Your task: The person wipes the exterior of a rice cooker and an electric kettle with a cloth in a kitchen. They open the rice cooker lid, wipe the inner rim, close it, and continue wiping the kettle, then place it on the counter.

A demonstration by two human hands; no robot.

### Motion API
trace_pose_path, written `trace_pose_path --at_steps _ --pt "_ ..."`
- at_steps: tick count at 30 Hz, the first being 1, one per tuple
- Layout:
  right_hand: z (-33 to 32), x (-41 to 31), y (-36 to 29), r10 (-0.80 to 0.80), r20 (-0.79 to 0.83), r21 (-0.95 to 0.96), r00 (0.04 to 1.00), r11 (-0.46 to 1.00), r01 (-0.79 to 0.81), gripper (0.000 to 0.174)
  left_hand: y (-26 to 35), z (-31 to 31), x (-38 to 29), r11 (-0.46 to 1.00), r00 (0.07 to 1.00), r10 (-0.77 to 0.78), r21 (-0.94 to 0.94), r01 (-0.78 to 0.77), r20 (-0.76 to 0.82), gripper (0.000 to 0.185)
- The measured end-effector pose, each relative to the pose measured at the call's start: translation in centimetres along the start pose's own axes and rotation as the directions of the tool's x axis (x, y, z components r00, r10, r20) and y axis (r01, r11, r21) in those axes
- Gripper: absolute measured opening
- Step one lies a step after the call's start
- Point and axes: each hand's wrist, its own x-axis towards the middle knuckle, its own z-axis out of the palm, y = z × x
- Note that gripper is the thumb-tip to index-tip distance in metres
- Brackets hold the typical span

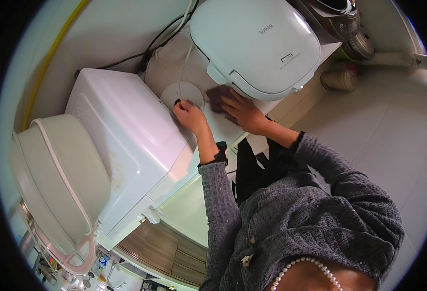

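Note:
My left hand [191,115] pinches the small dark centre piece of a white round disc [196,95], which looks like a kettle base. A thin white cord [186,64] runs from the disc's middle up towards the wall. My right hand [245,113] lies spread over a dark brown cloth [217,97], pressing it on the white top [212,118]. Right beside the cloth stands a white Supor rice cooker [257,47] with its lid down. Part of the cloth is hidden under my right fingers.
Left of my hands stands a white boxy appliance [126,109], with a pale plastic basin [64,174] on it. Black cables [151,51] run along the wall, near a yellow hose [49,54]. A dark appliance [329,22] stands beyond the cooker; a jar [339,80] is on the floor.

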Motion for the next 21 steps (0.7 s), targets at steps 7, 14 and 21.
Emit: trace_pose_path --at_steps 7,14,21 --pt "4.4 -2.9 -4.2 -0.193 0.175 0.495 0.965 0.865 0.083 0.056 -0.4 -0.6 -1.0 0.916 0.946 0.316 0.237 -0.323 0.068 0.024" --pt "-0.6 -5.8 4.8 -0.502 0.117 0.197 0.857 0.858 0.475 0.045 -2.3 -1.4 -5.4 0.769 0.876 0.424 0.419 -0.483 0.232 0.046" --pt "-2.7 -9.2 8.1 -0.295 0.048 0.057 0.954 0.954 0.293 0.044 -6.4 -6.3 -13.5 0.860 0.965 0.208 0.440 -0.258 0.159 0.047"
